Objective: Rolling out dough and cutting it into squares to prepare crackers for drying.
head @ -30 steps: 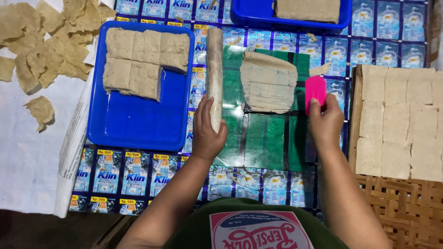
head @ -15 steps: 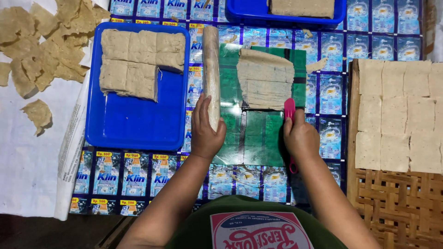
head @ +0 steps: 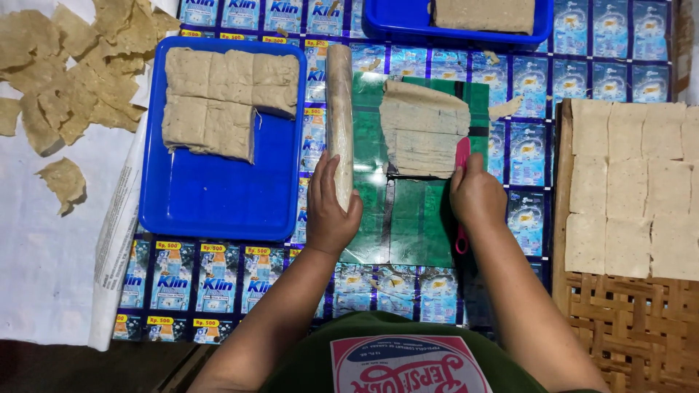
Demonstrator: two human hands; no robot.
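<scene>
Stack of thin dough sheets [head: 422,131] lies just beyond right hand [head: 477,196], whose fingers apparently pinch pink scraper [head: 461,156] at its right edge; left hand [head: 331,211] wraps upright roller [head: 339,116]

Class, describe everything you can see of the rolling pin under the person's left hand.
The rolling pin is a long, pale cylinder, cream-beige and smooth, possibly wood or wrapped in plastic. It lies flat, running lengthwise away from the person, between the blue tray and the stack of thin beige sheets. Its far end reaches the printed mat; the left hand grips its near end.
</scene>
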